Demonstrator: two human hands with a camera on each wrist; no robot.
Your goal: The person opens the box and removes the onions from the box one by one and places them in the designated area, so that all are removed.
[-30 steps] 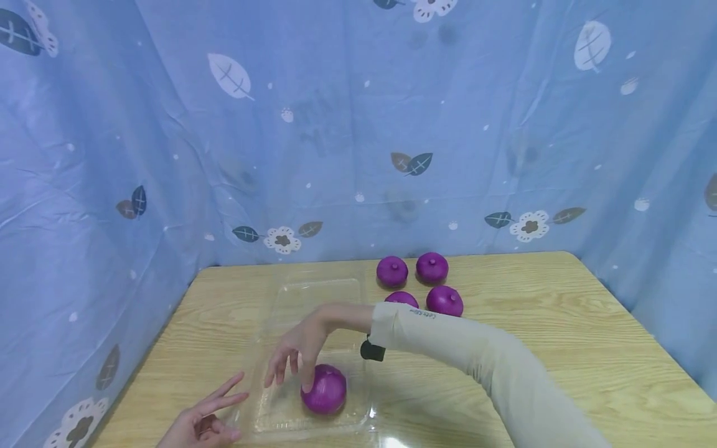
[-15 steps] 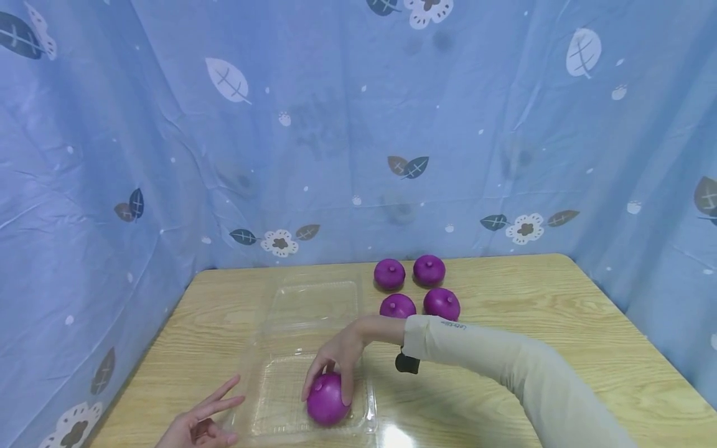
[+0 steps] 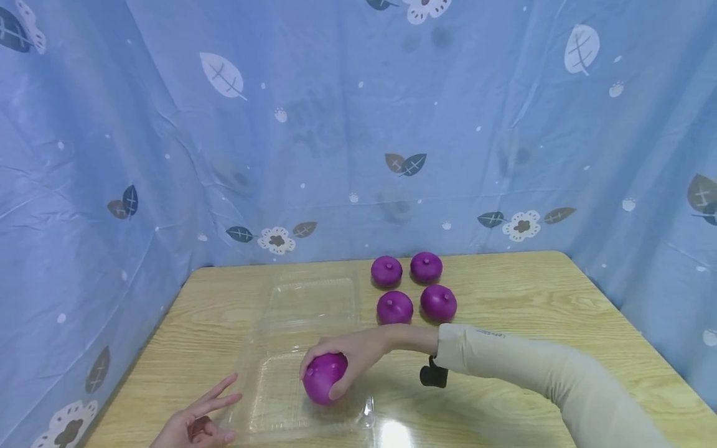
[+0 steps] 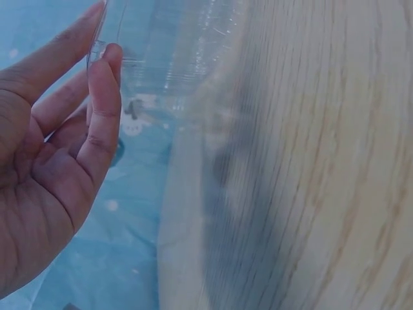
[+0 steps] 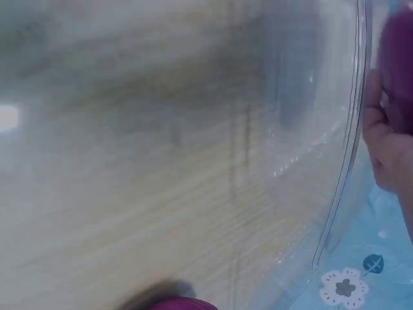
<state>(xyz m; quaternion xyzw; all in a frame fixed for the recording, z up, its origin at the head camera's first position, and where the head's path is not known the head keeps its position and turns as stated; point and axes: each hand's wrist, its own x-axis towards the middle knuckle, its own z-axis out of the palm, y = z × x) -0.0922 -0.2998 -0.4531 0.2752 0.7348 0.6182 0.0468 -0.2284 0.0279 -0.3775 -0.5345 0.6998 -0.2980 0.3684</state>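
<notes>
Right hand curled (left hand flat)

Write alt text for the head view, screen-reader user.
A person's right hand grips a purple onion over the near half of an open clear plastic clamshell on a wooden table. The left hand rests open at the clamshell's near left corner. Four more purple onions sit behind, before a blue leaf-print cloth.

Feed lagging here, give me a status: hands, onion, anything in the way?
Right hand grips purple onion over clear tray. Left hand open, fingers touching tray's left edge. Four more onions behind on table, clear of tray.
</notes>
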